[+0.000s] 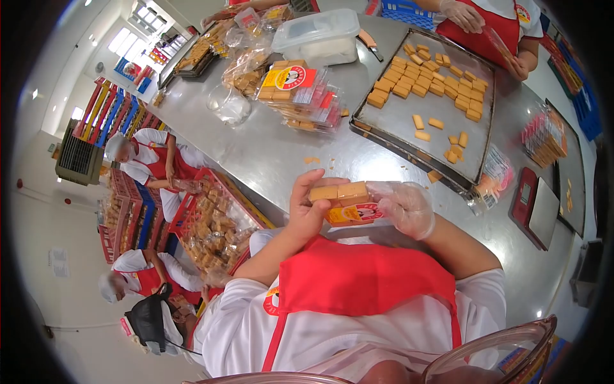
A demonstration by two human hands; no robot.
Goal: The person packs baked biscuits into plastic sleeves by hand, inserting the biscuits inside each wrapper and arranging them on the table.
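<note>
A clear packet of biscuits (339,192) with a yellow and red label is held in front of my red apron. My bare left hand (308,208) is closed around its left end, thumb on the near side and fingers behind. My right hand (407,210), in a clear plastic glove, grips the right end of the packet. Part of its fingers is hidden by the wrapper and glove. Beyond my hands, a metal tray (400,131) carries rows of loose rectangular biscuits (416,77). Filled packets (291,89) are stacked left of this tray.
A lidded plastic tub (316,38) and a knife (369,43) lie at the back. On the right are a scale (534,208), more packets (543,137) and another tray (569,166). A co-worker's gloved hand (464,16) is across the table. A red crate (214,224) holds packets at left.
</note>
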